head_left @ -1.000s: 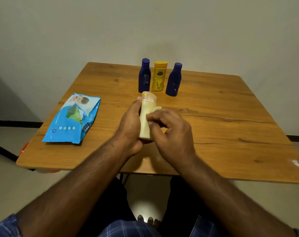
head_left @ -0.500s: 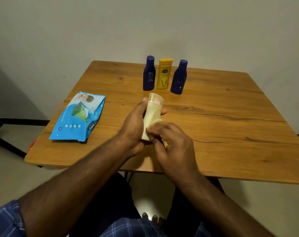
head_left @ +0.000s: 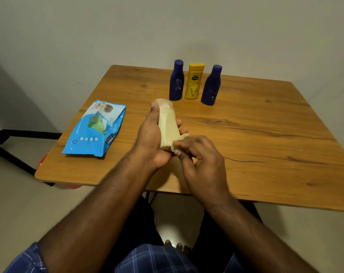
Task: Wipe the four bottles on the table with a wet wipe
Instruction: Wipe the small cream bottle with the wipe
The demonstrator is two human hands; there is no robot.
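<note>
The cream bottle (head_left: 167, 127) is being held above the near middle of the worktop (head_left: 265, 154), cap pointing away from the person. Compared with a second ago, the wet wipe (head_left: 180, 141) has travelled from the upper body of the bottle down to its base end, so the person is finishing a stroke along the length; the wiping of this bottle is probably well along, though how much of its far side is covered cannot be told.

The left hand (head_left: 150, 138) is gripping the bottle, thumb lying along the side up to the cap and fingers curling round behind. The right hand (head_left: 196, 156) is pinching the bunched wipe between thumb and fingertips and pressing it against the bottle's lower end.

Farther back, the two blue bottles (head_left: 176, 81) and the yellow bottle (head_left: 193, 83) between them are standing upright in a close row, well apart from the hands. Whether they are already wiped cannot be told. The blue wipes pack (head_left: 94, 129) is lying flat to the left.
</note>
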